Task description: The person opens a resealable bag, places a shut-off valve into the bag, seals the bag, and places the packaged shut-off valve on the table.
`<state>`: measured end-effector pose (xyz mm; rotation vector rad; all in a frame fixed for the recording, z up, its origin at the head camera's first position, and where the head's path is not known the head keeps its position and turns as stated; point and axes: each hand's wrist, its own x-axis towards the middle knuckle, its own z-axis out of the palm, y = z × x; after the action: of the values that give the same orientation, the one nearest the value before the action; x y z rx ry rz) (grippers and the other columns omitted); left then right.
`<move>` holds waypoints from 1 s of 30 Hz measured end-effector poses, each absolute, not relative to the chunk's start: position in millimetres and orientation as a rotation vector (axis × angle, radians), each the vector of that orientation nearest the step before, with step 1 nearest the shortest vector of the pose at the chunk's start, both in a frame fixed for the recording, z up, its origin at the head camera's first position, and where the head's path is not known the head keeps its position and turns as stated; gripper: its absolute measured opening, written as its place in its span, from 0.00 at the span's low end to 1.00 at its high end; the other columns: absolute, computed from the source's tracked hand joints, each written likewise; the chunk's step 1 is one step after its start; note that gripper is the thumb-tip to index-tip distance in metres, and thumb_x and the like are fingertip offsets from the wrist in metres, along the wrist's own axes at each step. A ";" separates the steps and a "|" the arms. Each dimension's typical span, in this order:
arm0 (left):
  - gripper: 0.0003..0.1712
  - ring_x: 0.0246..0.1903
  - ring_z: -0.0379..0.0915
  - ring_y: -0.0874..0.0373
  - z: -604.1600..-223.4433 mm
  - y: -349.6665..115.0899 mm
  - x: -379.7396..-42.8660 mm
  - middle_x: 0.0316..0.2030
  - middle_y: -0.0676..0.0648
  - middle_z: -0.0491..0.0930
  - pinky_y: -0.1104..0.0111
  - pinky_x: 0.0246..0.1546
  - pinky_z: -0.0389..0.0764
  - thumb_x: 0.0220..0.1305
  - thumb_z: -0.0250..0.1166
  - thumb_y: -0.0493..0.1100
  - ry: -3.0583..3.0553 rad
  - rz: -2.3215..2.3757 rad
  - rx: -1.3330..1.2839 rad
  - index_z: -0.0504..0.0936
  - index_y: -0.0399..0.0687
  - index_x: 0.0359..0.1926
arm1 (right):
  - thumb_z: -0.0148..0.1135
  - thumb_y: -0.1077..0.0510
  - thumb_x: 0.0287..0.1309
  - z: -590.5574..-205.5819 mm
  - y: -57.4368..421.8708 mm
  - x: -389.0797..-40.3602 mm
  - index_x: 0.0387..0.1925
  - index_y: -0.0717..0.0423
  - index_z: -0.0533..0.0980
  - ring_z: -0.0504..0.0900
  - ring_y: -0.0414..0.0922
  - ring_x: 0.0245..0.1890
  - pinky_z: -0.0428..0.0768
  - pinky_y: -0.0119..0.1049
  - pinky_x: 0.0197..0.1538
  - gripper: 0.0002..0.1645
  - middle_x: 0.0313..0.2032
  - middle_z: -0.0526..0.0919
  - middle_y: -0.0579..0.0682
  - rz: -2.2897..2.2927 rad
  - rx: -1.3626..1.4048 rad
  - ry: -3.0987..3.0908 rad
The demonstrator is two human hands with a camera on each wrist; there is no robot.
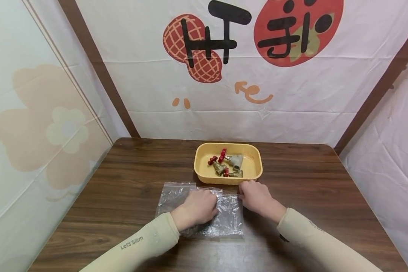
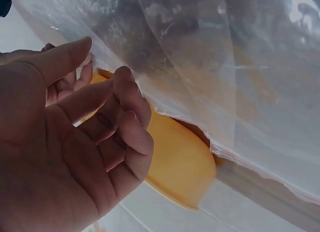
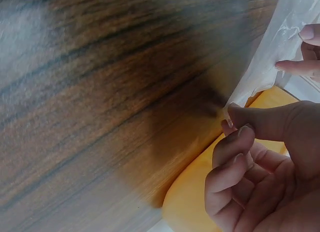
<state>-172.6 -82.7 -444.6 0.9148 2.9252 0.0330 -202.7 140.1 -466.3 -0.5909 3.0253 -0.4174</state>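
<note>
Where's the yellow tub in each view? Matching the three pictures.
Head: just below and right of centre, beyond the hands, yellow tub with red-handled valves inside.
Left wrist: lower middle, partly behind the left hand.
Right wrist: lower right, partly behind the right hand.
Shared landmark: clear plastic bag; on the near side of the tub in head, toward upper right in both wrist views.

clear plastic bags (image 1: 229, 219) | crinkled, overlapping | over table (image 1: 129, 181), beside yellow tray (image 1: 204, 178)

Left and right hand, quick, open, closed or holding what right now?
Left hand: open, fingers loosely curled, holding nothing.
Right hand: closed, pinching a clear plastic bag at its corner.
</note>
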 end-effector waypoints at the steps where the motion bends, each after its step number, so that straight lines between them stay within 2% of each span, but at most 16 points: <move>1: 0.17 0.27 0.82 0.50 -445.0 -82.7 -172.3 0.26 0.48 0.83 0.55 0.29 0.84 0.64 0.75 0.53 2.923 0.037 0.915 0.83 0.49 0.25 | 0.75 0.60 0.59 -466.3 140.3 -202.4 0.20 0.47 0.73 0.75 0.47 0.21 0.76 0.50 0.24 0.19 0.19 0.73 0.43 -0.423 -0.592 3.021; 7: 0.16 0.27 0.81 0.51 -445.1 -83.5 -173.2 0.26 0.49 0.82 0.56 0.29 0.84 0.65 0.74 0.53 2.913 0.082 0.908 0.83 0.49 0.28 | 0.72 0.62 0.58 -461.0 143.8 -201.2 0.19 0.47 0.72 0.74 0.44 0.21 0.75 0.46 0.23 0.18 0.19 0.73 0.42 -0.476 -0.579 2.973; 14: 0.13 0.22 0.76 0.54 -436.9 -87.4 -177.7 0.21 0.53 0.75 0.58 0.26 0.81 0.69 0.71 0.51 2.966 0.270 0.939 0.81 0.49 0.32 | 0.72 0.63 0.55 -434.0 156.1 -200.4 0.22 0.48 0.78 0.76 0.42 0.22 0.76 0.40 0.27 0.11 0.21 0.78 0.41 -0.681 -0.560 2.809; 20: 0.20 0.16 0.66 0.64 -422.7 -87.2 -179.4 0.15 0.58 0.67 0.66 0.18 0.71 0.71 0.68 0.46 2.919 0.652 0.902 0.73 0.54 0.22 | 0.66 0.67 0.52 -400.6 168.2 -198.4 0.22 0.50 0.77 0.73 0.39 0.22 0.75 0.37 0.32 0.11 0.20 0.75 0.40 -0.866 -0.703 2.732; 22: 0.20 0.15 0.64 0.66 -416.7 -84.4 -178.7 0.15 0.59 0.68 0.69 0.18 0.68 0.72 0.67 0.44 2.834 0.842 0.893 0.74 0.53 0.21 | 0.65 0.67 0.53 -392.3 168.7 -196.0 0.22 0.50 0.76 0.72 0.38 0.22 0.74 0.36 0.32 0.11 0.19 0.74 0.40 -0.908 -0.731 2.739; 26: 0.19 0.15 0.70 0.64 -403.3 -77.2 -173.9 0.16 0.55 0.76 0.69 0.19 0.75 0.75 0.64 0.44 2.586 1.187 0.790 0.81 0.44 0.24 | 0.65 0.66 0.53 -380.9 164.8 -186.2 0.22 0.48 0.76 0.72 0.38 0.22 0.72 0.35 0.29 0.11 0.19 0.74 0.39 -0.973 -0.732 2.787; 30: 0.20 0.17 0.79 0.53 -392.8 -69.5 -166.6 0.20 0.47 0.80 0.61 0.17 0.82 0.78 0.61 0.48 2.380 1.413 0.619 0.83 0.40 0.30 | 0.66 0.66 0.53 -376.9 158.9 -172.8 0.24 0.47 0.75 0.72 0.37 0.21 0.72 0.33 0.26 0.12 0.20 0.75 0.39 -1.072 -0.774 2.810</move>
<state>-166.6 -69.5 -392.8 0.6188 2.3799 1.4127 -172.8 158.9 -376.9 -0.7744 2.8104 -1.0719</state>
